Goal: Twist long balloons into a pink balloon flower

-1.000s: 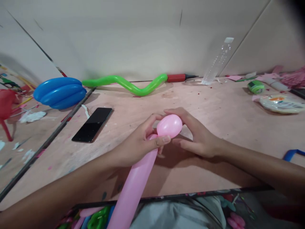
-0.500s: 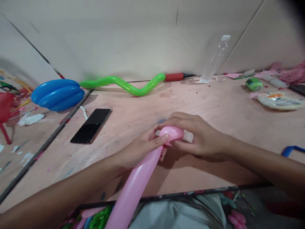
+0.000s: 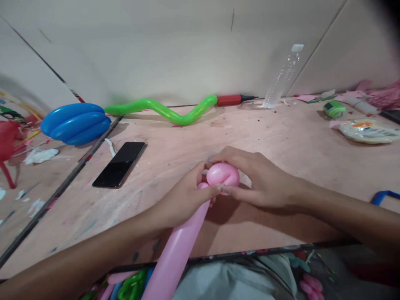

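Observation:
Both hands work on one long pink modelling balloon [image 3: 178, 254], whose upper end is folded into a rounded bulb. My left hand [image 3: 187, 198] is closed around the balloon just below the bulb, thumb across its front. From the right, my right hand [image 3: 259, 179] curls over the bulb, its thumb tip meeting the left thumb at the fold and its fingers behind. The straight part of the balloon slants down past the table's front edge. Fingers of both hands are partly hidden behind the balloon.
A black phone [image 3: 120, 164] lies left of the hands. Farther back are a blue balloon bundle [image 3: 75, 125], a wavy green balloon [image 3: 162, 110], a red hand pump [image 3: 229, 100] and a clear bottle [image 3: 283, 79]. A plastic packet [image 3: 368, 131] and green roll [image 3: 335, 109] are at right.
The bulb has turned, so its fold now faces me. My right thumb has moved left to meet the left thumb. The balloon's straight part has shifted slightly.

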The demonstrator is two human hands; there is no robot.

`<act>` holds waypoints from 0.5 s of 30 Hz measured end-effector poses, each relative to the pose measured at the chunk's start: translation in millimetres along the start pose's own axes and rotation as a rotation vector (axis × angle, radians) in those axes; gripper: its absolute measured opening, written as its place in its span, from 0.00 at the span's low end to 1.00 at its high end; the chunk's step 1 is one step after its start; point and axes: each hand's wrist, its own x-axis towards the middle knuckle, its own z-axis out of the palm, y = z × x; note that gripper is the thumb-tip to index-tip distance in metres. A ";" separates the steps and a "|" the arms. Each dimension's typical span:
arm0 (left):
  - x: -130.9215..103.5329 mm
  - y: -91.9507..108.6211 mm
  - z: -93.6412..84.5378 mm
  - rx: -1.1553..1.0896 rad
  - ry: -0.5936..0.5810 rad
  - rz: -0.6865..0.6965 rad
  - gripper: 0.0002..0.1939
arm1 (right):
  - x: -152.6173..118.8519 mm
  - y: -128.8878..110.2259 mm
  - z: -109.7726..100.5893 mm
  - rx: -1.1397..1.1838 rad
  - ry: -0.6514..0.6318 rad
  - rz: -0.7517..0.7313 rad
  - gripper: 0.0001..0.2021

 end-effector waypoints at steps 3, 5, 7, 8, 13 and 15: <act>1.2 -0.4 0.2 -0.071 -0.025 -0.002 0.22 | 2.0 -0.7 -3.3 -0.072 -0.029 -0.089 0.22; 1.9 -0.9 -1.7 -0.143 -0.081 -0.069 0.23 | 0.9 1.4 -5.2 -0.173 -0.023 -0.163 0.19; 2.3 -1.9 -4.2 -0.214 -0.133 -0.121 0.21 | -1.9 4.3 -5.4 -0.302 0.005 -0.250 0.16; 2.3 -2.6 -5.4 -0.258 -0.171 -0.143 0.18 | -3.6 5.7 -5.0 -0.363 0.039 -0.295 0.16; 0.4 -5.6 -7.0 -0.352 -0.296 -0.166 0.13 | -7.9 7.0 -3.0 -0.393 0.123 -0.297 0.18; -1.1 -4.7 -5.5 -0.293 -0.253 -0.168 0.15 | -6.8 4.8 -2.0 -0.234 0.068 -0.247 0.16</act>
